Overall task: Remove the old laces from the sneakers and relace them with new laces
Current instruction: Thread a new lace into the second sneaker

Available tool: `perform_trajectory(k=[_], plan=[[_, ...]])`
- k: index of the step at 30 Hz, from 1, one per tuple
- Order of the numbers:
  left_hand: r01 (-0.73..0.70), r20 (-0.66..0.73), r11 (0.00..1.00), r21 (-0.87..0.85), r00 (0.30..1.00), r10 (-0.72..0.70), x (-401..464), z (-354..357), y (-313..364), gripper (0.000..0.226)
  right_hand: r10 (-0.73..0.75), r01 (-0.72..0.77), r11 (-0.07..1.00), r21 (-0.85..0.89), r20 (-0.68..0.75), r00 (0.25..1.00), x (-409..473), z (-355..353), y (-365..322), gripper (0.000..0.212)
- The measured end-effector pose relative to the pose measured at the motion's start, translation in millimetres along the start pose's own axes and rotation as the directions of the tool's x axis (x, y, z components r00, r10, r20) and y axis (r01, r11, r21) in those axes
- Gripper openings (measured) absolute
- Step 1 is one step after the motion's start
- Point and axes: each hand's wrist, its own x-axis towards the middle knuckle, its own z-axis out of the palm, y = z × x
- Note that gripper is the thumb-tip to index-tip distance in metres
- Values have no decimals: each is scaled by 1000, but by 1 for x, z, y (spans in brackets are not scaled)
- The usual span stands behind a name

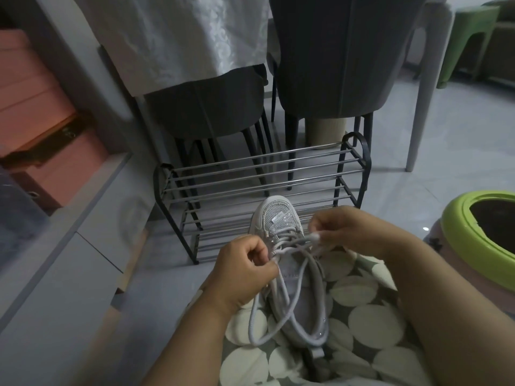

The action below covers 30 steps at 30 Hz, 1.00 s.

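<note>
Polka-dot lap cradles mesh sneaker (281, 218); left hand (245, 271) and right hand (345, 229) pinch corded lace (292, 310).

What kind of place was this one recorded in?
Most likely a home, near the dining area: a table with a white tablecloth and dark chairs tucked under it, an empty metal shoe rack on a tiled floor, and pink storage boxes at left.

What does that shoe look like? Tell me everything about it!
The shoe is a light grey sneaker with a mesh toe, small sparkly bits and a little label on top. It lies on the person's spotted lap, toe pointing away toward the metal rack. Its thick grey lace is threaded near the toe and hangs back in long loops. The left hand and right hand each pinch the lace.
</note>
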Motion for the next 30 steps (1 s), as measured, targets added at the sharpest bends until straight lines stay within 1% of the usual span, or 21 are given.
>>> perform_trajectory(k=[1, 2, 3, 5, 7, 10, 12, 13, 14, 16, 18, 20, 22, 26, 27, 30], plan=[[0, -3, 1000, -4, 1000, 0, 0, 0, 0, 20, 3, -3, 997, 80, -1, 1000, -2, -4, 4, 16], [0, -1, 1000, -7, 1000, 0, 0, 0, 0, 20, 10, -9, 995, 102, -3, 1000, -3, -6, 6, 16], [1, 5, 1000, -17, 1000, 0, 0, 1, 1, 20, 19, -19, 997, 80, -5, 1000, -2, -6, 8, 16], [18, 22, 998, -66, 1000, -16, 1, 4, 3, 19, 30, -30, 999, -25, -3, 1000, 3, 1, 4, 15], [42, 46, 993, -113, 998, -37, 3, 6, 3, 16, 10, -10, 984, -179, -4, 1000, 7, 9, -4, 13], [52, 77, 991, -121, 996, -43, 4, 7, 0, 11, -82, 73, 918, -389, -6, 997, 9, 21, -16, 18], [56, 91, 991, -121, 995, -45, 4, 6, -1, 10, -131, 116, 876, -468, 1, 991, 10, 23, -19, 25], [56, 95, 991, -120, 994, -45, 4, 5, -1, 9, -135, 121, 880, -460, 3, 991, 11, 22, -18, 26], [56, 98, 991, -122, 994, -44, 4, 4, -1, 8, -121, 113, 913, -392, 6, 993, 11, 19, -14, 25], [61, 102, 988, -144, 994, -47, 3, 3, -1, 7, -69, 72, 992, -101, 37, 997, 8, 10, -5, 17], [75, 114, 983, -166, 992, -56, 4, 2, -1, 7, -58, 46, 984, 174, 67, 996, 3, 5, 3, 9], [90, 126, 980, -178, 990, -68, 5, 1, -2, 6, -81, 46, 943, 329, 94, 992, 2, 6, 7, 8], [96, 137, 979, -179, 988, -72, 7, 1, -1, 7, -92, 48, 927, 373, 102, 991, 3, 10, 8, 12], [84, 194, 985, -153, 980, -53, 10, 2, 8, 11, -97, 62, 942, 331, 92, 991, 5, 10, 8, 14], [79, 204, 991, -109, 977, -55, 11, 3, 11, 14, -105, 70, 947, 313, 95, 990, 6, 11, 8, 17], [33, 178, 993, 109, 983, -53, 14, 5, 15, 19, -104, 73, 956, 286, 97, 990, 7, 13, 8, 22]])
